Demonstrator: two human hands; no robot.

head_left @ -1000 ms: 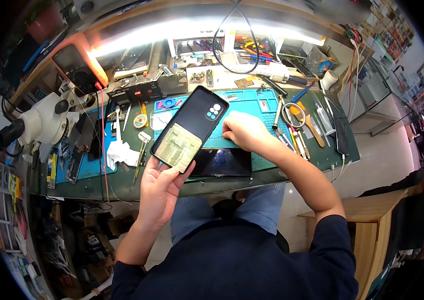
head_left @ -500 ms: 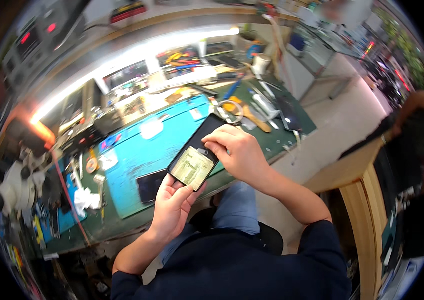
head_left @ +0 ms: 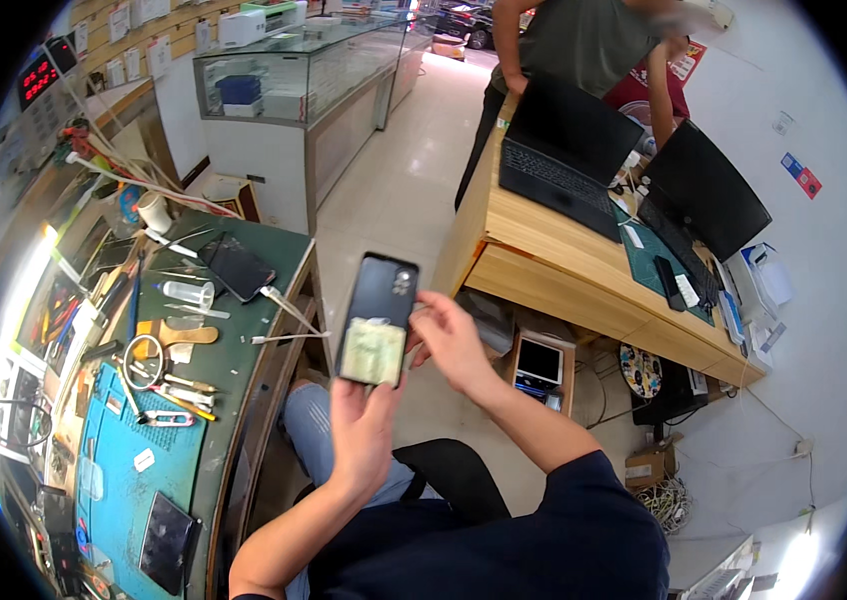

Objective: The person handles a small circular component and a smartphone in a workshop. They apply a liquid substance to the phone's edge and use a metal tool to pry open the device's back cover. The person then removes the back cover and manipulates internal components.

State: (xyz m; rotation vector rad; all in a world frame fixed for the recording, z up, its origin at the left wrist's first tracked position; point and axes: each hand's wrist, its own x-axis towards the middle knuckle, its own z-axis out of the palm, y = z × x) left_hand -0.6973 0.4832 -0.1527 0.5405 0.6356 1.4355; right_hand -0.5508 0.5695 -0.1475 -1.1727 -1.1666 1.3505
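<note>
**Over the Floor Beside the Counter: A Dark Phone Case in the Left Grip**

At far left, a blue mat (head_left: 129, 500) lies on the green-topped counter (head_left: 284, 248), and a dark-screened phone (head_left: 167, 543) rests on it. Farther along, beyond the mat, lie a flat orange-brown tool (head_left: 184, 334) and a second phone (head_left: 236, 266), a white cable (head_left: 289, 306) at its corner. Right of that edge, in mid-air, the left grip (head_left: 362, 430) closes on the lower end of the dark phone case (head_left: 384, 285), thumb in front; a folded pale-green paper (head_left: 374, 352) sits in the case's lower half. The right grip (head_left: 452, 342) is narrow, its bent fingers at the case's right edge; whether they touch it, I cannot tell. Farther right, an open laptop (head_left: 569, 150) and a dark monitor (head_left: 709, 190) stand on a wooden counter (head_left: 544, 240), a person in a grey-green shirt (head_left: 584, 50) behind the laptop.
</note>
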